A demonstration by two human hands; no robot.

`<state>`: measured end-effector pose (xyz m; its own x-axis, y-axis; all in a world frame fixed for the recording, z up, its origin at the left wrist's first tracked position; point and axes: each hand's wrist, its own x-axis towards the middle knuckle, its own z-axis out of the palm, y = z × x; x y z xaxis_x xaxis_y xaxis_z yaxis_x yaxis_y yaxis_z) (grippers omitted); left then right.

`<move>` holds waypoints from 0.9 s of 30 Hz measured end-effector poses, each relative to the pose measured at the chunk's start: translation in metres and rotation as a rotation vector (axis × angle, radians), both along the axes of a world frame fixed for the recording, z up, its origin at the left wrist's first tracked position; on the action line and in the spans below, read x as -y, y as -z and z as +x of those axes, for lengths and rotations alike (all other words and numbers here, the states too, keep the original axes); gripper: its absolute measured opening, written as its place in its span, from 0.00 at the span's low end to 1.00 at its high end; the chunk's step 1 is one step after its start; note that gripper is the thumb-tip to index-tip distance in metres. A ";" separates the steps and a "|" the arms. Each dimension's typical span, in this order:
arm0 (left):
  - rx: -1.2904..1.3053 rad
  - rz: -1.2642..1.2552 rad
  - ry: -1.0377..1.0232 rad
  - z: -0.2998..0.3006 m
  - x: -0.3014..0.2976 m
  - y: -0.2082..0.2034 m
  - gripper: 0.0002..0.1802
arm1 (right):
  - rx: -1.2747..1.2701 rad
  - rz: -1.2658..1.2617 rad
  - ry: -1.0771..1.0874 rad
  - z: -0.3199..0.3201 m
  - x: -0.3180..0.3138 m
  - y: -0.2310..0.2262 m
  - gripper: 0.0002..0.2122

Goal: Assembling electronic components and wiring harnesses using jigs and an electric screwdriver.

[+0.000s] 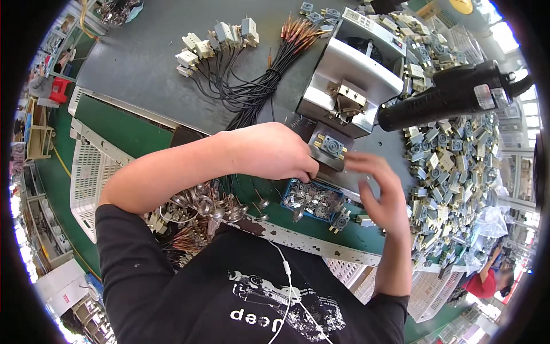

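A grey plug housing with brass pins [331,145] sits on a small metal fixture [329,162] in front of a metal machine. My left hand [278,152] is beside the fixture's left side, fingers curled down and pressed together. Whatever they may hold is hidden. To the right of the fixture, my right hand [382,192] has thumb and fingers apart, with slight blur and its fingertips close to the housing. Below both hands lies a blue tray [282,202] of small metal pieces. Another grey plug housing [340,220] rests by the tray's right corner.
The metal machine [358,69] stands ahead, with a black tubular device [441,97] to its right. Piled plug housings [444,166] cover the right side. A bundle of black cables [252,86] with plugs lies at left. Coiled cords with metal parts [212,203] hang near my left arm.
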<state>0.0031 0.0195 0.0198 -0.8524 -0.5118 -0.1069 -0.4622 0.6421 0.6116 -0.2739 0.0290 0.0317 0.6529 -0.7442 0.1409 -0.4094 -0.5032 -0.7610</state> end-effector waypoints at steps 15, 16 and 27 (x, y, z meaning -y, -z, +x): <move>0.058 -0.104 0.016 -0.003 -0.007 0.010 0.10 | -0.036 -0.186 0.229 0.034 0.019 0.042 0.08; 0.048 -0.101 0.012 -0.003 -0.007 0.009 0.10 | -0.039 -0.186 0.233 0.033 0.018 0.041 0.08; -0.445 -0.225 -0.218 -0.014 -0.005 0.007 0.11 | 0.126 -0.026 0.239 0.005 -0.042 0.016 0.16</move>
